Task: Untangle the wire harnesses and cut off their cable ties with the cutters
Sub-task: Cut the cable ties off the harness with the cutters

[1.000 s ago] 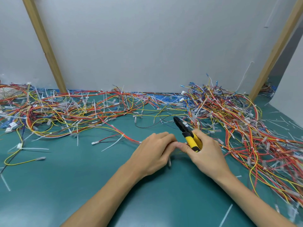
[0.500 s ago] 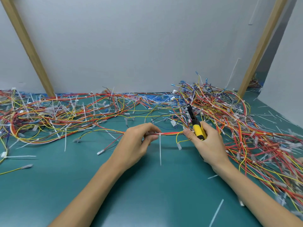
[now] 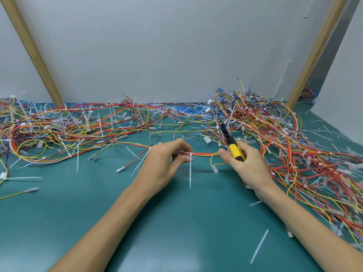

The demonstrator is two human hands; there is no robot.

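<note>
- Over on the left side of the teal desk (image 3: 78, 213), wire harnesses (image 3: 49, 132) sprawl along the back edge. They are red, yellow and orange, with white ties sticking out all over.
- Near the desk's middle, the left hand (image 3: 163, 165) pinches a thin red-and-yellow harness (image 3: 203, 154) between thumb and fingertips, lifted just off the surface.
- Right beside those fingertips, a white cable tie (image 3: 190, 173) is cinched round that harness, and its long tail hangs straight down toward the desk.
- The harness runs level across the gap to the right hand (image 3: 251, 169), whose thumb meets its other end. One yellow wire loops down below, with a clear connector (image 3: 215, 169) at its tip.
- The right hand's fingers are clenched round the cutters (image 3: 234, 149), with the yellow-and-black handles in the palm. The dark nose points up toward the back edge, apart from the tie. Whether the blades are parted, I can't tell.
- On the right side, a denser heap of harnesses (image 3: 284, 138) piles from the back edge down along the right edge.
- Near the front edge, a loose tie strip (image 3: 259, 246) lies beside the right forearm.
</note>
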